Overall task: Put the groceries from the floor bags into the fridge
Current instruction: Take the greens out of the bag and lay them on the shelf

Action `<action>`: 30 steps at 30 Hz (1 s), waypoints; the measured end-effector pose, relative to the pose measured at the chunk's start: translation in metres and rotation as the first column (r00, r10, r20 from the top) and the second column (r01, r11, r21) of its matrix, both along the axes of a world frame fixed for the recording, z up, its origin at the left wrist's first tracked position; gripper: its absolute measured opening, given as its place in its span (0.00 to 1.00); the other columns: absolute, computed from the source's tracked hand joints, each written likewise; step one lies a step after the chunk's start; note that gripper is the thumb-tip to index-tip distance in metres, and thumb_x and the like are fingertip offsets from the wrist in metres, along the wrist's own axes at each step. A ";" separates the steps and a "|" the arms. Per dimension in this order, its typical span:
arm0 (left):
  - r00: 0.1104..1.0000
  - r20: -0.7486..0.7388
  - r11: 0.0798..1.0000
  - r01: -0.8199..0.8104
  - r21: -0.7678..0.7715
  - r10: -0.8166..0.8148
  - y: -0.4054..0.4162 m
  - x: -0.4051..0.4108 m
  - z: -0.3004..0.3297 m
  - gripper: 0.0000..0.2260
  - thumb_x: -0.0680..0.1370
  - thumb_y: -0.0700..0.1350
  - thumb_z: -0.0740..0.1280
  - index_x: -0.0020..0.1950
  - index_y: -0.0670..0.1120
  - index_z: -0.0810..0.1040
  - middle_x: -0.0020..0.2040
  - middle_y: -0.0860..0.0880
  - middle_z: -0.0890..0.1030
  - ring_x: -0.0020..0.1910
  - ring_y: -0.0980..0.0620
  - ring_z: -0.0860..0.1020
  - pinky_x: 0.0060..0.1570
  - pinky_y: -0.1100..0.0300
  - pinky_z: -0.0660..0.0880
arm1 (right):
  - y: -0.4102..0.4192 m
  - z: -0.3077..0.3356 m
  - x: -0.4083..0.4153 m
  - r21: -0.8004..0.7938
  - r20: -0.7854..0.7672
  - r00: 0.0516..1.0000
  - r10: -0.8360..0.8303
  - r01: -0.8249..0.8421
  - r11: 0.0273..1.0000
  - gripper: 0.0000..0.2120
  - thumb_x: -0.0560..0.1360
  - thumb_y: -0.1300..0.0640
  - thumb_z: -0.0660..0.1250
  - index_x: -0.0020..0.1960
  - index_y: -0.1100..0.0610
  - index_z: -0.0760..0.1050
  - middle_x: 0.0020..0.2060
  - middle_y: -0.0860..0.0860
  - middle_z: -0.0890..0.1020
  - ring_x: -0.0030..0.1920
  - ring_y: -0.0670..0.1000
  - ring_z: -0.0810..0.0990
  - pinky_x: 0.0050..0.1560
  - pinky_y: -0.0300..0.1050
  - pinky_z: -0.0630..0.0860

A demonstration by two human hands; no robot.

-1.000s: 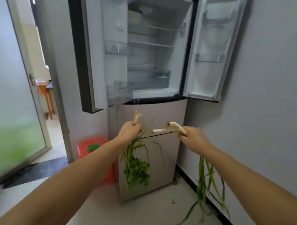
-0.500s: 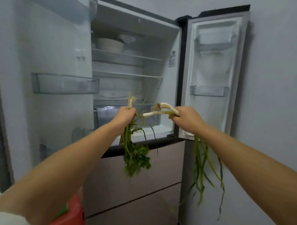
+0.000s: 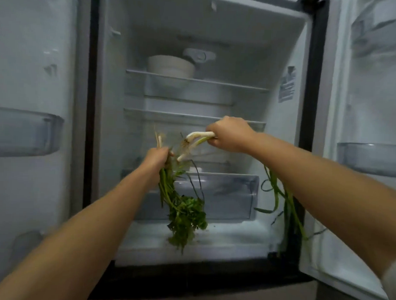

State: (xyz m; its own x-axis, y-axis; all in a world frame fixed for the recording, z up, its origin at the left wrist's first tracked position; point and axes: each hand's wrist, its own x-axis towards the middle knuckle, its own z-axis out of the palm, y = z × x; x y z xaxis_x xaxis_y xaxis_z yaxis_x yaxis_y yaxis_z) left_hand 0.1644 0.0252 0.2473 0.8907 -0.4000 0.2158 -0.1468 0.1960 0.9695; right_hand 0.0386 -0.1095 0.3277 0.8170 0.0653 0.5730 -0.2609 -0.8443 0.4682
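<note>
Bunch of coriander hanging leaves-down in front of the open fridge, pale root ends poking up above the fist. Gripped near the roots by the left hand, fingers curled tight round the stems. Just to the right, and a little higher and farther in, spring onions held by the right hand, fingers wrapped round the stalks close to the white bulbs (bulbs and hairy roots pointing left toward the coriander). Long green onion leaves trailing down under the right forearm, past the right edge of the compartment. Both bunches held in the air, resting on no shelf. Behind them, a clear crisper drawer low in the compartment. Higher up, two glass shelves; a pale bowl on the upper shelf, far back. Both doors swung wide: left door bin near left, right door bin near right.
</note>
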 end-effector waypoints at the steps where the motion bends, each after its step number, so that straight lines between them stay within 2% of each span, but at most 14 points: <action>1: 0.999 -0.035 0.999 -0.019 -0.045 0.018 -0.010 0.013 0.002 0.12 0.78 0.40 0.57 0.34 0.44 0.70 0.27 0.47 0.65 0.27 0.49 0.64 0.30 0.59 0.65 | -0.009 0.008 0.017 -0.069 -0.023 1.000 0.018 -0.019 0.997 0.11 0.77 0.49 0.60 0.53 0.53 0.77 0.49 0.55 0.82 0.51 0.60 0.79 0.40 0.47 0.68; 4: 0.989 -0.141 0.989 -0.054 -0.137 0.035 -0.034 0.046 0.000 0.13 0.79 0.40 0.56 0.35 0.45 0.69 0.22 0.49 0.66 0.23 0.51 0.67 0.27 0.62 0.66 | -0.029 0.020 0.069 -0.222 -0.118 0.992 0.050 -0.076 0.972 0.13 0.78 0.49 0.58 0.55 0.52 0.77 0.50 0.56 0.81 0.52 0.61 0.79 0.40 0.47 0.68; 6: 0.981 -0.183 0.984 -0.087 -0.153 0.058 -0.048 0.067 -0.008 0.13 0.79 0.42 0.56 0.35 0.46 0.68 0.25 0.49 0.66 0.17 0.54 0.67 0.24 0.64 0.66 | -0.042 0.013 0.107 -0.317 -0.195 0.980 0.039 -0.101 0.943 0.13 0.78 0.49 0.57 0.55 0.53 0.77 0.51 0.56 0.81 0.52 0.61 0.79 0.40 0.47 0.68; 9: 0.974 -0.203 0.974 -0.136 -0.181 0.098 -0.065 0.102 -0.012 0.15 0.81 0.44 0.55 0.34 0.46 0.68 0.25 0.49 0.65 0.21 0.53 0.65 0.24 0.64 0.65 | -0.062 0.003 0.163 -0.387 -0.257 0.966 0.014 -0.116 0.915 0.13 0.78 0.50 0.57 0.55 0.54 0.77 0.51 0.56 0.81 0.51 0.61 0.80 0.40 0.46 0.68; 13: 0.970 -0.203 0.957 -0.181 -0.227 0.135 -0.077 0.150 -0.005 0.14 0.81 0.44 0.56 0.35 0.46 0.68 0.30 0.48 0.64 0.26 0.51 0.65 0.28 0.61 0.65 | -0.084 -0.002 0.237 -0.290 -0.262 0.959 0.105 -0.182 0.940 0.13 0.78 0.49 0.58 0.54 0.54 0.77 0.49 0.57 0.81 0.50 0.60 0.79 0.40 0.46 0.68; 16: 0.965 -0.253 0.960 -0.133 -0.246 0.069 -0.078 0.154 -0.008 0.14 0.81 0.42 0.56 0.35 0.45 0.67 0.30 0.47 0.64 0.18 0.53 0.69 0.18 0.65 0.67 | -0.100 -0.006 0.264 -0.244 -0.301 0.940 0.161 -0.240 0.940 0.11 0.78 0.48 0.59 0.52 0.53 0.77 0.48 0.56 0.81 0.49 0.59 0.79 0.39 0.45 0.67; 19: 0.940 -0.341 0.935 -0.094 -0.343 -0.030 -0.083 0.182 -0.016 0.16 0.81 0.43 0.56 0.32 0.45 0.65 0.24 0.47 0.67 0.12 0.55 0.66 0.18 0.69 0.66 | -0.114 -0.006 0.317 -0.245 -0.304 0.930 0.206 -0.285 0.927 0.12 0.79 0.48 0.59 0.53 0.53 0.76 0.49 0.55 0.81 0.50 0.58 0.79 0.41 0.46 0.68; 22: 0.912 -0.390 0.890 -0.065 -0.452 -0.131 -0.081 0.196 -0.022 0.19 0.82 0.42 0.53 0.30 0.45 0.63 0.14 0.50 0.61 0.10 0.57 0.60 0.15 0.74 0.61 | -0.124 -0.010 0.366 -0.135 -0.327 0.911 0.253 -0.309 0.941 0.13 0.79 0.49 0.59 0.53 0.56 0.77 0.51 0.56 0.81 0.52 0.58 0.79 0.45 0.48 0.72; 26: 0.922 -0.358 0.866 -0.053 -0.498 -0.149 -0.084 0.202 -0.027 0.17 0.81 0.41 0.54 0.31 0.45 0.65 0.14 0.52 0.59 0.11 0.59 0.58 0.15 0.74 0.58 | -0.134 -0.031 0.433 0.152 -0.434 0.863 0.258 -0.213 0.965 0.19 0.80 0.50 0.58 0.52 0.65 0.78 0.53 0.61 0.81 0.53 0.59 0.79 0.50 0.46 0.72; 30: 0.931 -0.347 0.869 -0.077 -0.488 -0.113 -0.085 0.206 -0.028 0.16 0.80 0.43 0.54 0.32 0.44 0.66 0.15 0.53 0.59 0.12 0.58 0.58 0.16 0.74 0.57 | -0.143 -0.054 0.484 0.228 -0.481 0.852 0.205 -0.104 0.968 0.21 0.80 0.49 0.56 0.57 0.66 0.76 0.56 0.63 0.78 0.56 0.60 0.78 0.58 0.51 0.74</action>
